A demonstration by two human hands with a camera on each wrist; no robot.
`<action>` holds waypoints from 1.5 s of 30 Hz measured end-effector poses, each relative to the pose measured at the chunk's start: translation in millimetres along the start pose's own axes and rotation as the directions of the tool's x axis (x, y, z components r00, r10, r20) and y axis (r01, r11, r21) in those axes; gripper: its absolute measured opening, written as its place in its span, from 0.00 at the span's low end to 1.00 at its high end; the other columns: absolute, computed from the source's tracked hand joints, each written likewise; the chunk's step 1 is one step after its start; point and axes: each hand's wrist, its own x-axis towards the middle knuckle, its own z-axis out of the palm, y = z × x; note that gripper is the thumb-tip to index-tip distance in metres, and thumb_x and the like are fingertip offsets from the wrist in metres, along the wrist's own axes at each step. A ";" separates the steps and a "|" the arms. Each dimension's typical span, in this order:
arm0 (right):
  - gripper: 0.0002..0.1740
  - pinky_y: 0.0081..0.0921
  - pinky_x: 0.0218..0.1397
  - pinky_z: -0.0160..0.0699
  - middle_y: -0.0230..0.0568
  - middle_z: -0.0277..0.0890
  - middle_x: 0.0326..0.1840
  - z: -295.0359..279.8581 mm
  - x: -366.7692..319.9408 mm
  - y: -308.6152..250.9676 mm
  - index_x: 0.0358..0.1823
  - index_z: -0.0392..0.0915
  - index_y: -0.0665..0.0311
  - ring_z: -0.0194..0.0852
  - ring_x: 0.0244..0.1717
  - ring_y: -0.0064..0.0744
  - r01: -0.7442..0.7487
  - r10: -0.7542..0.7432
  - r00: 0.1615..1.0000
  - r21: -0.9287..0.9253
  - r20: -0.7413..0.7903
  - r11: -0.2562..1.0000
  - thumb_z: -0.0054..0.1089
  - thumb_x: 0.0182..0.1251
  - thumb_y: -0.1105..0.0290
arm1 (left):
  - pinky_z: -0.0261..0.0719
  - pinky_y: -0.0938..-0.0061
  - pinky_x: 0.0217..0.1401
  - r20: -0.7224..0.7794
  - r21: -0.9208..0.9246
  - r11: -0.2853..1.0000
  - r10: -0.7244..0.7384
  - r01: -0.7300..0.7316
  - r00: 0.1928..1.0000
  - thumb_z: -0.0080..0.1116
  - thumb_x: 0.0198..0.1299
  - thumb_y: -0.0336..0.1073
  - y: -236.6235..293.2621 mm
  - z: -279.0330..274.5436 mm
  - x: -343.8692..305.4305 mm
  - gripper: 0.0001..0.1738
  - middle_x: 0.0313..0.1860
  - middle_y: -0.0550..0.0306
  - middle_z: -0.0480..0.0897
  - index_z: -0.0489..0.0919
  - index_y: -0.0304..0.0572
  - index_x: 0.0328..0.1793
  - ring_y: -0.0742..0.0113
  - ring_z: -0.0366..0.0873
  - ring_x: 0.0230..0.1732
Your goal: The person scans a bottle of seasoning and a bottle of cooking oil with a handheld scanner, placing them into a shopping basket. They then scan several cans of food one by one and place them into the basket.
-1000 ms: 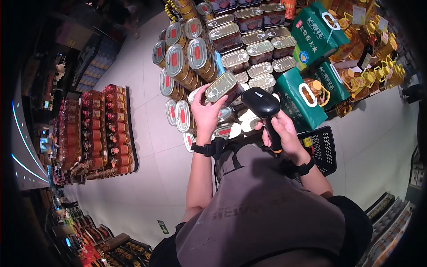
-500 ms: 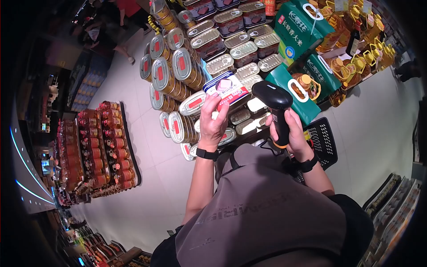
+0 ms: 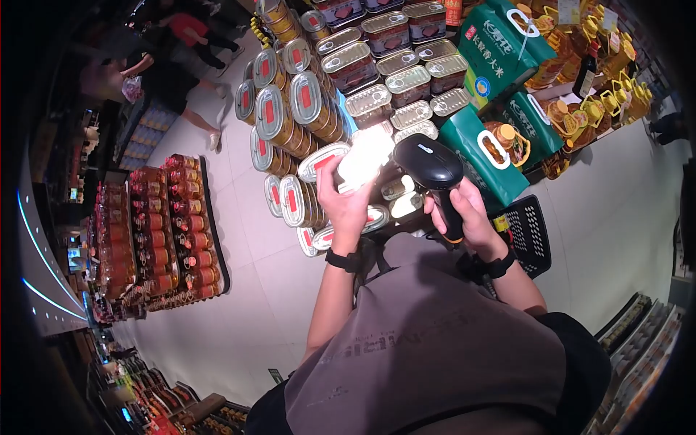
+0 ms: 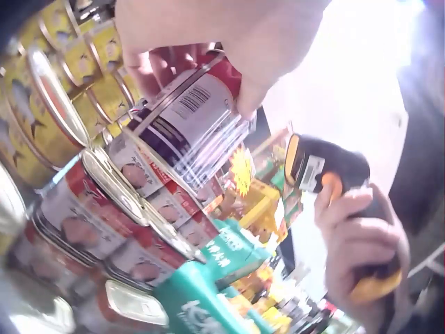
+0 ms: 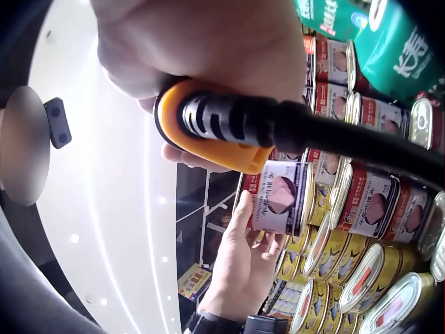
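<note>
We see the left hand (image 3: 341, 206) gripping a can (image 3: 366, 156), fingers and thumb curled round it, held up in front of the stacked cans (image 3: 377, 65). The right hand (image 3: 467, 217) is wrapped tight round the black and orange grip of a scanner (image 3: 428, 163), whose head sits just beside the can. The hands are apart, each with its own thing.

Labels: the left wrist view shows a barcode on a white panel on the can. The right wrist view shows a red label with a pink meat slice and small print we cannot read. In the head view the can is washed out white. The green bags (image 3: 500, 51) carry white Chinese characters, too small for us to read surely. Yellow oil bottles (image 3: 580, 109) stand behind them, and a black basket (image 3: 529, 232) sits low on the right.

Against half a second ago, the can's label was legible in the head view and now glares. The scanner head has come nearer the can.
</note>
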 end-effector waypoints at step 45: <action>0.27 0.30 0.57 0.76 0.44 0.85 0.49 14.5 -6.3 -21.7 0.58 0.71 0.66 0.83 0.51 0.30 -0.097 0.310 0.916 -0.609 0.254 0.787 0.72 0.64 0.64 | 0.91 0.69 0.46 0.520 -0.704 -0.016 -0.693 0.710 0.499 0.61 0.70 0.48 -27.1 1.8 -7.4 0.25 0.49 0.49 0.87 0.76 0.36 0.61 0.59 0.88 0.41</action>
